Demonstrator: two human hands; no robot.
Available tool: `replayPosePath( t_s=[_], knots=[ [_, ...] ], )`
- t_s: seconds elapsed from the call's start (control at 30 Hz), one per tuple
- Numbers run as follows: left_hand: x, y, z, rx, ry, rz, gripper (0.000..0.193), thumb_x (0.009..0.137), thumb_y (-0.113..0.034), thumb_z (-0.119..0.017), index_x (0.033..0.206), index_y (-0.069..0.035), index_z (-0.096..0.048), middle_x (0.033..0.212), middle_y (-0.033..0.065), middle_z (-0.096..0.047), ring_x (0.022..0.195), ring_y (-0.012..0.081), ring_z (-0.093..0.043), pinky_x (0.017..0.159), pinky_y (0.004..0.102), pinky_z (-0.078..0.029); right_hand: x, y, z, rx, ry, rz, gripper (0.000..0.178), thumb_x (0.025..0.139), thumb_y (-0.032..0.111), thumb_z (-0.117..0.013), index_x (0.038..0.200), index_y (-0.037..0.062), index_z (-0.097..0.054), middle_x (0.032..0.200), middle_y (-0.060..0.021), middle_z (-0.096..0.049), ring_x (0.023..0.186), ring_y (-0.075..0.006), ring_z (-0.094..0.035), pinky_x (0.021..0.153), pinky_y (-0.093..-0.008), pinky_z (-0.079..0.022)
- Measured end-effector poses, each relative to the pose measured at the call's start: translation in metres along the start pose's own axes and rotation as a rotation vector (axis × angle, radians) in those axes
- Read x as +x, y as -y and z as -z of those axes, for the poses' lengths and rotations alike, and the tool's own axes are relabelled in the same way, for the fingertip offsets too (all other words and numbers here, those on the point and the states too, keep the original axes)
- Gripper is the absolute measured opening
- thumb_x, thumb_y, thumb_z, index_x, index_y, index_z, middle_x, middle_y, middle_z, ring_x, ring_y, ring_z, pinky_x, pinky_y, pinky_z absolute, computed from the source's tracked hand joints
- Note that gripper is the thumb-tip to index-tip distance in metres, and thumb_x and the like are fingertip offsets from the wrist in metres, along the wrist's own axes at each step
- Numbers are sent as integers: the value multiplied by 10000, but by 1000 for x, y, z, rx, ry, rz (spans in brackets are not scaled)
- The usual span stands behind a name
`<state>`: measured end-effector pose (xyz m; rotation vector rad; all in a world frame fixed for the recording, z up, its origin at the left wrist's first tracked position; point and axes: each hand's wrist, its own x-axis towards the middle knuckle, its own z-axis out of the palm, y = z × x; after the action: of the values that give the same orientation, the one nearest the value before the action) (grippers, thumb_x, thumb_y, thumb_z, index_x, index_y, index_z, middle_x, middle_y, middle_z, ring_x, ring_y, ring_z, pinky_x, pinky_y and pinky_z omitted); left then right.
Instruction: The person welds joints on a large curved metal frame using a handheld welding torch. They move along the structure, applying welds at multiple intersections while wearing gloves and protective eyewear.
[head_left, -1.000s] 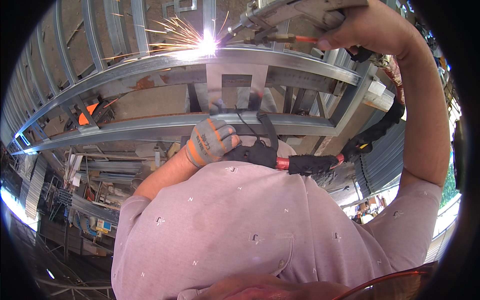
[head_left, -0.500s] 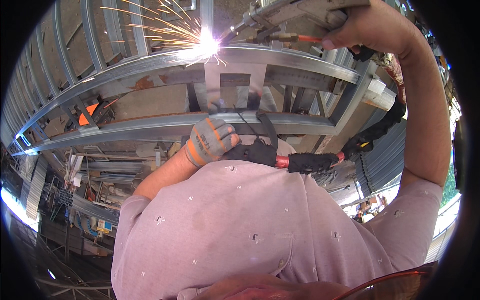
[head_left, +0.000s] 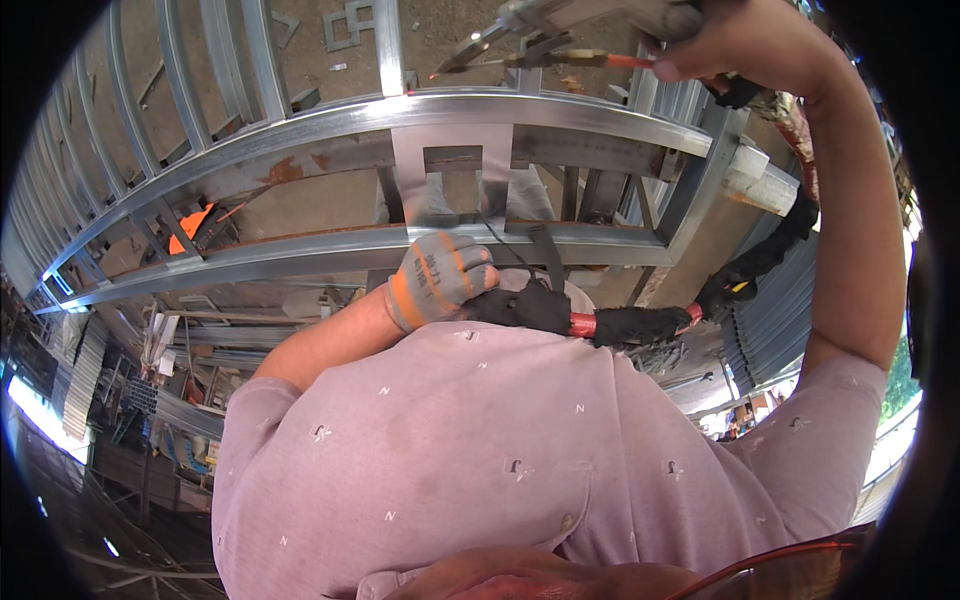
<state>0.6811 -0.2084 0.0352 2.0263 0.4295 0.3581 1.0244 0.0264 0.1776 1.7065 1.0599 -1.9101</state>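
Note:
My bare right hand (head_left: 745, 48) is wrapped round the handle of a grey welding gun (head_left: 590, 14) at the top right. The gun's nozzle and a thin wire guide point left, a little above the top rail (head_left: 450, 108) of a steel frame. No arc shows at the tip, though a small orange glow sits at the wire's end. In a grey and orange glove, my left hand (head_left: 442, 280) is closed on a black-wrapped cable (head_left: 535, 308) against my belly, beside the lower rail (head_left: 585, 245). A plate with a square cut-out (head_left: 408, 170) bridges the two rails.
Several upright bars (head_left: 186, 85) rise from the frame at left. The cable, with red sections, runs right and up toward the gun. An orange object (head_left: 190, 230) lies beyond the frame. Square metal pieces (head_left: 348, 28) lie on the far floor. Metal stock (head_left: 215, 335) is stacked at left.
The bright arc and flying sparks have gone out. The gun's tip has come away from the upright bar's joint, slightly up and right. My left hand, still on the cable, sits slightly farther right.

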Motion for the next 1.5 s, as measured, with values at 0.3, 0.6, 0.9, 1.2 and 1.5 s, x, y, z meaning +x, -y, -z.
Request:
replayPosePath(
  t_s=[0.3,0.6,0.9,1.2,1.5],
  knots=[
    [26,0,-26,-77,82,-71,374,619,-210,-898,943,-173,-716,908,13,-675,768,227,-698,640,382,-538,-34,-61,-6,-327,-243,123,479,809,69,-939,1258,20,-780,1004,-80,-798,822,-156,-709,721,-321,-594],
    [38,-1,-29,-56,190,-81,450,554,-210,-822,991,-147,-736,882,18,-603,796,268,-661,656,422,-523,-15,-75,18,-110,27,-39,389,855,112,-918,1216,31,-797,945,-46,-787,765,-132,-703,666,-304,-582],
    [48,-7,-23,37,201,-83,181,712,-182,-783,860,-137,-690,818,12,-625,779,217,-694,642,368,-546,-11,-78,2,-280,-150,-89,360,842,148,-917,1157,18,-803,963,-43,-793,798,-134,-725,689,-305,-606],
    [43,-4,-26,22,182,-76,192,717,-180,-757,904,-161,-717,842,15,-597,796,238,-672,638,391,-535,-8,-93,18,-239,-46,96,358,834,118,-917,1153,10,-800,984,-54,-801,837,-139,-733,720,-309,-615],
    [38,-2,-29,29,180,-68,194,707,-175,-767,889,-156,-703,826,19,-592,764,243,-670,630,394,-538,-7,-94,22,-255,-46,113,376,832,121,-920,1174,22,-800,1003,-58,-804,853,-146,-735,734,-316,-616]
  ],
)
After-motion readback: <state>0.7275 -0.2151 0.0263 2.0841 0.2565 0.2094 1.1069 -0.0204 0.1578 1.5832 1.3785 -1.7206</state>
